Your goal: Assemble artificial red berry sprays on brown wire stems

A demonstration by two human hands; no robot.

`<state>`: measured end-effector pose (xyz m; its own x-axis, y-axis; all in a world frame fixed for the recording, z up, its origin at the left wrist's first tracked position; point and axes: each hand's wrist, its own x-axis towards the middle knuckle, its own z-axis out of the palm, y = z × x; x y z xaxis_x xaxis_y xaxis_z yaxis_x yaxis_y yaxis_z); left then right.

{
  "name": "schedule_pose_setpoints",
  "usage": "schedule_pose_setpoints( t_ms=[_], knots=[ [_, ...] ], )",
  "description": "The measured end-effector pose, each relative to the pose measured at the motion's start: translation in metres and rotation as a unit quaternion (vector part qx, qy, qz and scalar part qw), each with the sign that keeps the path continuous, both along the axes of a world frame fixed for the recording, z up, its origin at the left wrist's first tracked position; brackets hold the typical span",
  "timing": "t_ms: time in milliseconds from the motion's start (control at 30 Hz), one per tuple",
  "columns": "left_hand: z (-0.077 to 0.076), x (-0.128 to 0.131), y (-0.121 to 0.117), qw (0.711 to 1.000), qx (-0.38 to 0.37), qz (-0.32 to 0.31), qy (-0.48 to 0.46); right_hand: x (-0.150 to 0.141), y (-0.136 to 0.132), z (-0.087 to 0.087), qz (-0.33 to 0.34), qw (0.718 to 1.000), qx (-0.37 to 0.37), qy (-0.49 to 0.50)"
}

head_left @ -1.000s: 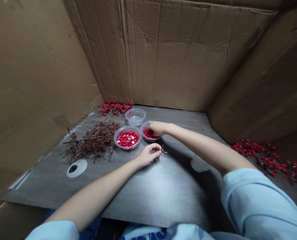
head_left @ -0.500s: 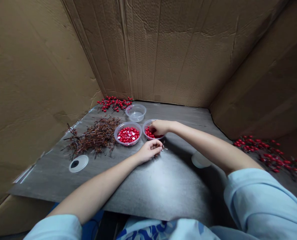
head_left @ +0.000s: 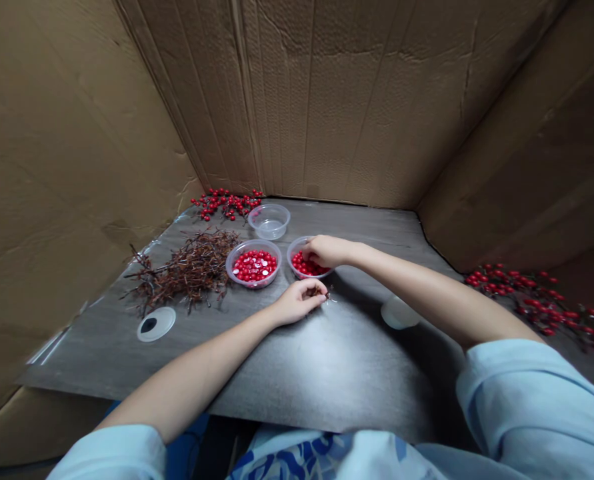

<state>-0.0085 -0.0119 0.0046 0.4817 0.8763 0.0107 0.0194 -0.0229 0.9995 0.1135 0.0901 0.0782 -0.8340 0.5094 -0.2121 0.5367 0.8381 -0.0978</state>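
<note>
Left hand [head_left: 299, 303] pinches twig [head_left: 319, 292]. One o'clock from it: more berries [head_left: 304, 267] show beneath right hand [head_left: 329, 250] than before; grip unclear. Bowls [head_left: 269, 231]: three.

So yeah, tall brown cardboard [head_left: 327, 100] walls in the back and both sides of a grey tabletop [head_left: 267, 380]. There's a pale round disc [head_left: 163, 321] with a dark spot toward the left, and something blue [head_left: 179, 443] below the front edge, can't tell what.
</note>
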Motion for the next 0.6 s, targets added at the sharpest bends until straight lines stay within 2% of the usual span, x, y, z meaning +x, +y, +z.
schedule_pose_setpoints(
  t_ms=[200,300,433,600],
  knots=[
    [-0.003,-0.001,0.001,1.000,-0.003,-0.005,0.000,-0.003,-0.006,0.001,0.017,0.997,0.024,0.065],
    [-0.003,-0.001,0.001,1.000,-0.003,-0.007,-0.004,-0.007,-0.009,-0.005,0.027,0.998,0.008,0.055],
    [-0.002,-0.001,0.002,1.000,-0.010,-0.006,-0.001,-0.010,-0.008,-0.013,0.002,1.000,0.007,0.025],
    [-0.003,-0.001,0.003,0.999,-0.030,-0.004,-0.010,-0.010,-0.008,-0.013,-0.018,1.000,0.007,0.004]
  ],
)
